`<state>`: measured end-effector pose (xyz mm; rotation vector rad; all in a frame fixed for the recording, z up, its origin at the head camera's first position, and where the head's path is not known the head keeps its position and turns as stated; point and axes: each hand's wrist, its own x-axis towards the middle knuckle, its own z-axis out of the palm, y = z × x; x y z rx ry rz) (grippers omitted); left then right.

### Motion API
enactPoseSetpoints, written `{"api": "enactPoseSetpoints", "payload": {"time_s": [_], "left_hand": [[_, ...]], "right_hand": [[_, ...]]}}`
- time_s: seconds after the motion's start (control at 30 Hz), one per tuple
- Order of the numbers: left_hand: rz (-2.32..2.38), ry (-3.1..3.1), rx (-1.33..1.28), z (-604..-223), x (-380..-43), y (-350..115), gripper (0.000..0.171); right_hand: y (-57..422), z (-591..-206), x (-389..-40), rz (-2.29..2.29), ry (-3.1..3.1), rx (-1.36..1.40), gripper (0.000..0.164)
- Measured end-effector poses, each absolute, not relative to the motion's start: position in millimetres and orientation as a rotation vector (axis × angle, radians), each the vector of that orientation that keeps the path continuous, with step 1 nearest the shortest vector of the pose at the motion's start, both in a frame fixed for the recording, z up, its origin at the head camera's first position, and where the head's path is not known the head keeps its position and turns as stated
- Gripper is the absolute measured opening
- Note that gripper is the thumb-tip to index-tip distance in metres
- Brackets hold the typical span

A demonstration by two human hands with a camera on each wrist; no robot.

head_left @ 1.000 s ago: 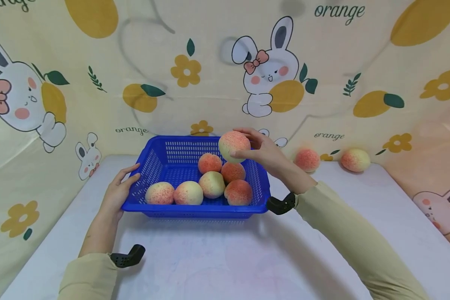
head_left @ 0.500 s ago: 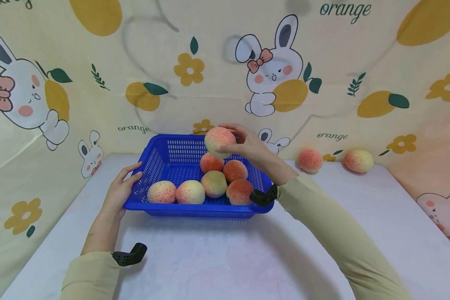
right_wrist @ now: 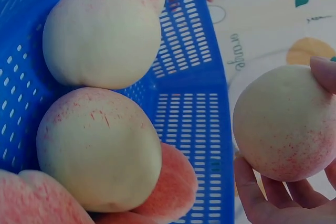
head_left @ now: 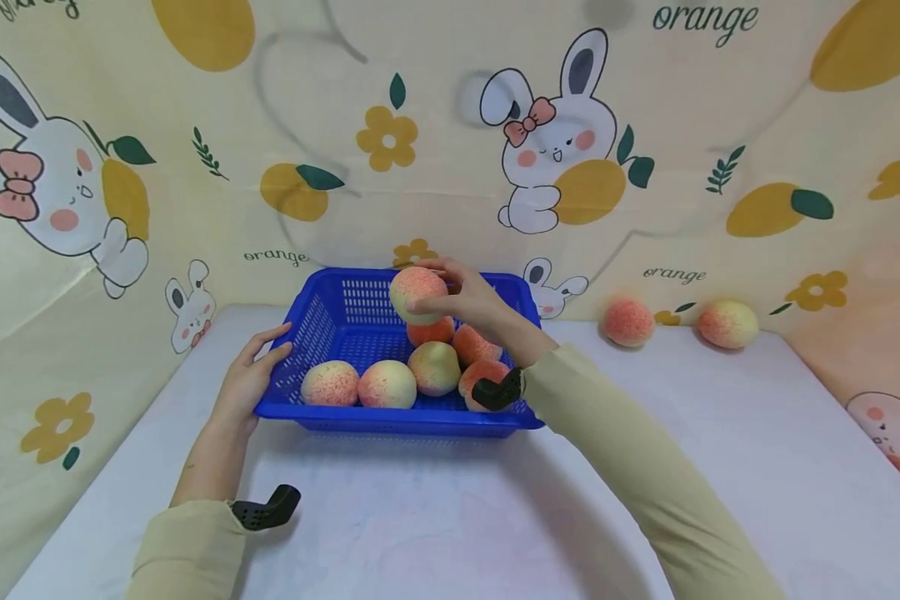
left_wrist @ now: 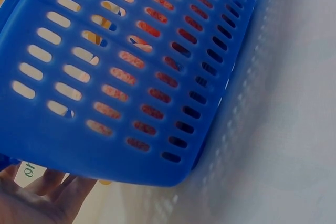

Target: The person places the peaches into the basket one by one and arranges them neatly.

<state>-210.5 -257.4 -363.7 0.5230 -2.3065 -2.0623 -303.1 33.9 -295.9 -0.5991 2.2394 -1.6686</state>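
In the head view, a blue plastic basket (head_left: pixel 412 421) with slotted walls holds several peaches, two of them pale with red specks (head_left: pixel 387 384) at the front left. My left hand (head_left: pixel 242 383) grips the basket's left rim; in the left wrist view its fingers (left_wrist: pixel 73 195) reach around the edge. My right hand (head_left: pixel 468 296) pinches a yellow-pink peach (head_left: pixel 414 292) between thumb and fingers, above the peaches at the basket's back. The right wrist view shows this peach (right_wrist: pixel 289 124) held apart from the pale peaches (right_wrist: pixel 100 148) inside.
Two more peaches, a red one (head_left: pixel 627 322) and a yellow-red one (head_left: pixel 727 324), lie on the white table (head_left: pixel 420 517) at the back right. A printed cloth (head_left: pixel 435 200) with rabbits and oranges hangs behind the table.
My right hand has carried the peach leftward over the basket, from its right back corner toward the middle. The left hand stays on the rim. The view has shifted slightly.
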Motion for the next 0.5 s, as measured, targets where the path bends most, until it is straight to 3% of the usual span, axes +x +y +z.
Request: {"api": "enactPoseSetpoints", "payload": {"time_s": [0.5], "left_hand": [[-2.068,-2.283,0.506,-366.1,-211.0,-257.2,0.048]], "right_hand": [[8.7,-314.1,-311.5,-1.444,2.301,-0.553,0.064]]}}
